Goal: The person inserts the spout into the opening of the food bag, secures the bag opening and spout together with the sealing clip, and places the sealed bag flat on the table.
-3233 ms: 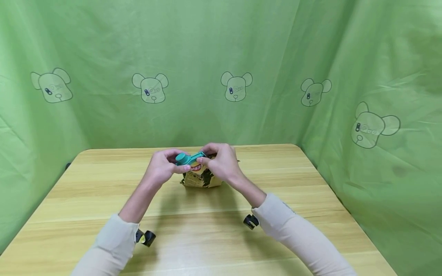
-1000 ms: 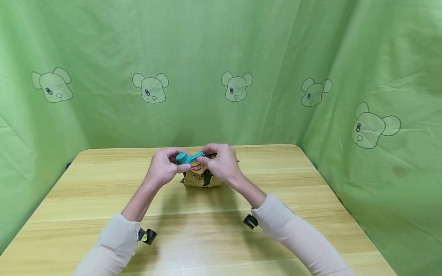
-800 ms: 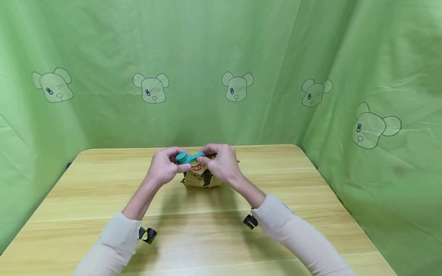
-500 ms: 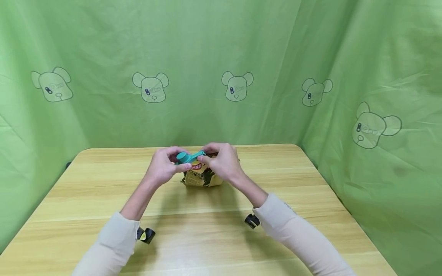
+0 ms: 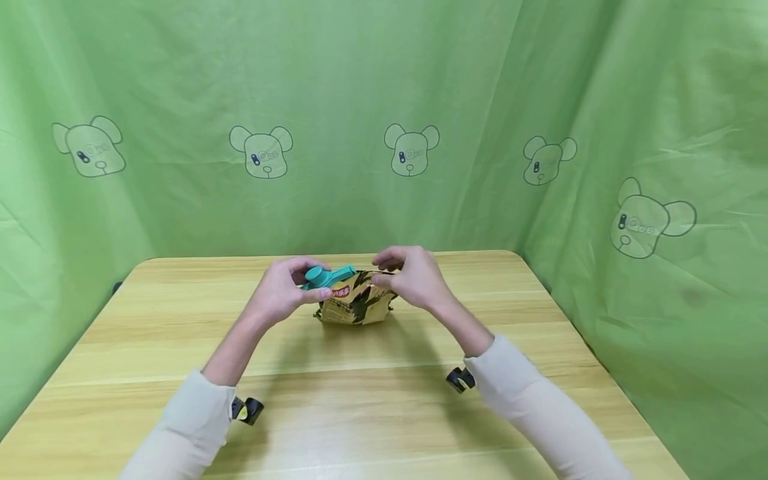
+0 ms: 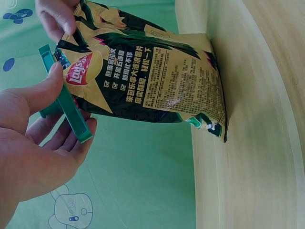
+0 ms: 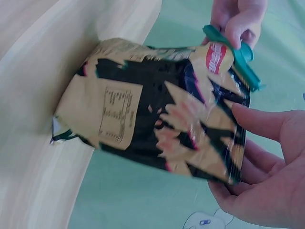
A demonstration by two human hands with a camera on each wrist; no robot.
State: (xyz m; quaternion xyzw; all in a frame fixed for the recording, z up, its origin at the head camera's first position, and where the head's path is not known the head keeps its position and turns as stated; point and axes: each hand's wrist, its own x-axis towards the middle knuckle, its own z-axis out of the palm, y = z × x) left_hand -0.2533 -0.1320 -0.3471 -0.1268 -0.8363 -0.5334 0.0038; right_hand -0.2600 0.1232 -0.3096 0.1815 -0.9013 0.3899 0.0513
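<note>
A gold-and-black Lay's chip bag (image 5: 360, 307) stands on the table with its top edge up. A teal bag clip (image 5: 341, 274) with a round cap lies across the left part of that edge. My left hand (image 5: 281, 290) pinches the clip, thumb on the front and fingers behind, as the left wrist view shows on the clip (image 6: 74, 114). By the bag's top right corner is my right hand (image 5: 414, 277), apart from the clip. In the right wrist view its thumb (image 7: 259, 121) overlaps the bag's top edge, with the other fingers loosely bent behind the corner.
The wooden table (image 5: 360, 413) has rounded far corners. Green curtains (image 5: 336, 200) printed with bear heads hang behind it and along both sides. Black wrist devices (image 5: 247, 410) stick out under both sleeves, above the tabletop.
My right hand has let go of the clip's right end and moved right to the bag's corner, uncovering more of the bag. The left hand stays on the clip.
</note>
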